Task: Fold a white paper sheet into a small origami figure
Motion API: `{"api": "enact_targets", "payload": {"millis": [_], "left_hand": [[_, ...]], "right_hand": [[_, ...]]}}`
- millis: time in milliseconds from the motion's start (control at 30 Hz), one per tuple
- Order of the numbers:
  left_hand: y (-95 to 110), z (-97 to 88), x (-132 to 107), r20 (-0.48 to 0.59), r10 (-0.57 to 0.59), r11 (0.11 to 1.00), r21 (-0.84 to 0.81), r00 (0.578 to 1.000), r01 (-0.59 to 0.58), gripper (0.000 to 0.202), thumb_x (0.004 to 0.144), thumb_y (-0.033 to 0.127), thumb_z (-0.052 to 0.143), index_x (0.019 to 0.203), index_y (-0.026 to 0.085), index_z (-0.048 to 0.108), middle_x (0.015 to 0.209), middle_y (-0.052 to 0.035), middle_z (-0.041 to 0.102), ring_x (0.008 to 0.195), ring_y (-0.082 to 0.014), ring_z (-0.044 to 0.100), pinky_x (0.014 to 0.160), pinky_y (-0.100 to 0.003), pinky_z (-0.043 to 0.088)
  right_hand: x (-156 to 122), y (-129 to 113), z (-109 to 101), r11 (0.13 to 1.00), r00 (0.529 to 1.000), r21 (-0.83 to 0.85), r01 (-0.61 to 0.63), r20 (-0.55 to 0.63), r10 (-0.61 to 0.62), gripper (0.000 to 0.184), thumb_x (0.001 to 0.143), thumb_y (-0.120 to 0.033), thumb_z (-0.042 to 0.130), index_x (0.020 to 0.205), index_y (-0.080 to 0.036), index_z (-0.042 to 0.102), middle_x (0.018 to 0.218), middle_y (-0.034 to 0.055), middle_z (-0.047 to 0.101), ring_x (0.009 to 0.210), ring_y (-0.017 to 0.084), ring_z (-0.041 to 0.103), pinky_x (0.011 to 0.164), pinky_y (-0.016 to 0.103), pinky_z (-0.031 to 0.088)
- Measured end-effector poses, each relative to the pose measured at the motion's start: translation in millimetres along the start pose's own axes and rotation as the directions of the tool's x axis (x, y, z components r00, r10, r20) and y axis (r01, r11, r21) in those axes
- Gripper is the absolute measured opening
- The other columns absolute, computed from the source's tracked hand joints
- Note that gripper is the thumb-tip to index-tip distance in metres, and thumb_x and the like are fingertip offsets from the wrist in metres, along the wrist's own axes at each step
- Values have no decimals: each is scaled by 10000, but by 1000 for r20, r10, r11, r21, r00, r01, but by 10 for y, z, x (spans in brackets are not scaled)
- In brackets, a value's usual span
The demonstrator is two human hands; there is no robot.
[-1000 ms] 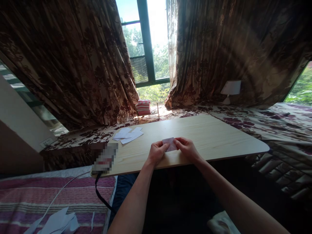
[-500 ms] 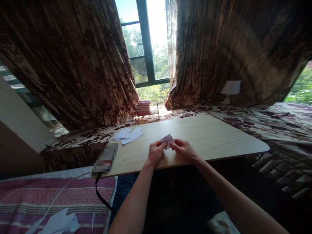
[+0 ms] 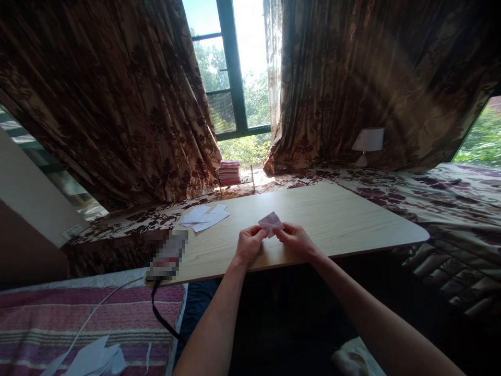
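Observation:
A small folded piece of white paper (image 3: 271, 220) is held just above the front part of the light wooden table (image 3: 336, 214). My left hand (image 3: 250, 243) pinches its left lower edge between thumb and fingers. On the opposite edge, my right hand (image 3: 295, 240) grips it the same way. Crease lines show across the paper, and its top corner points away from me. The lower fingers of both hands are partly hidden. Several loose white paper pieces (image 3: 205, 216) lie overlapping at the table's left side.
A blurred-out object (image 3: 168, 256) with a black strap rests on the table's left corner. More white paper (image 3: 97, 357) lies on the striped bed cover (image 3: 35, 313). Behind the table stand a stack of striped cloths (image 3: 229, 172) and a small lamp (image 3: 366, 143).
My thumbs have shifted toward the paper's lower edge, so more of its face now shows. Both hands still hold it at nearly the same spot.

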State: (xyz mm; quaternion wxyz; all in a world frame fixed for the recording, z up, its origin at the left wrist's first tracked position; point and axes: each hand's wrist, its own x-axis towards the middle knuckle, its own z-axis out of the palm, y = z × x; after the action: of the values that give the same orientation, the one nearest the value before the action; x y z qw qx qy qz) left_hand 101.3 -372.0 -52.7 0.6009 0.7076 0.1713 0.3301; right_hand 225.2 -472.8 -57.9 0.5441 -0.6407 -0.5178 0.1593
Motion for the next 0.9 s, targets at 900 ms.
{"api": "enact_targets", "payload": {"millis": [900], "left_hand": [[72, 26, -15, -25, 66, 996, -61, 997, -68, 126, 759, 239, 644, 782, 120, 679, 753, -15, 689, 734, -157, 620, 761, -323, 465]], "right_hand": [[-4, -18, -32, 992, 996, 106, -74, -49, 80, 262, 899, -322, 521, 1085, -143, 569, 1042, 58, 610, 855, 170, 614, 732, 355, 523]]}}
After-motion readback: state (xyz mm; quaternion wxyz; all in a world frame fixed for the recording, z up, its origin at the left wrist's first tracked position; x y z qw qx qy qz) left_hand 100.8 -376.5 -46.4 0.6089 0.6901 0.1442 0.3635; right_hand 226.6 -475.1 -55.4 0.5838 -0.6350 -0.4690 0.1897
